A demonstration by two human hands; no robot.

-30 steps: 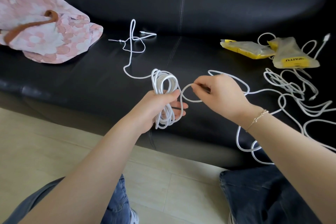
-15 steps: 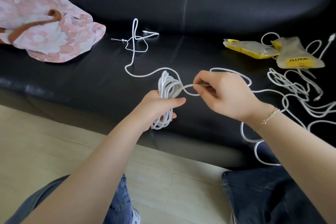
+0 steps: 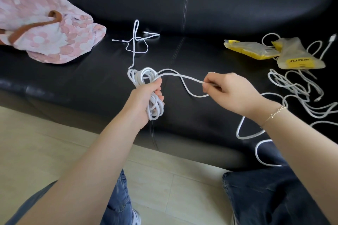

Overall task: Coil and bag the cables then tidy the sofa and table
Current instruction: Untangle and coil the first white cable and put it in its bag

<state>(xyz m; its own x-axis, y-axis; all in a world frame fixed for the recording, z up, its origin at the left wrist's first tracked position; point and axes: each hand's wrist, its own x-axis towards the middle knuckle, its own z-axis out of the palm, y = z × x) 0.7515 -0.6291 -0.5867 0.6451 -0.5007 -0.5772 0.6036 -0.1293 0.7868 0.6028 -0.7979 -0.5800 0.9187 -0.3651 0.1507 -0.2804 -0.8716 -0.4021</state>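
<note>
White cable coil [image 3: 146,86] stood roughly upright over the black sofa [image 3: 91,82], clenched in our left hand [image 3: 144,100]. Our right hand [image 3: 232,91] pinched a loose strand [image 3: 182,76] running left to right; its tail trailed far toward the backrest.

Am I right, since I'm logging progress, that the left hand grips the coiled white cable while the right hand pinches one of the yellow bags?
Not quite. In the head view the left hand does grip the coiled white cable, but the right hand pinches a loose strand of that cable, not a bag. Both yellow bags lie untouched on the black sofa.
</note>
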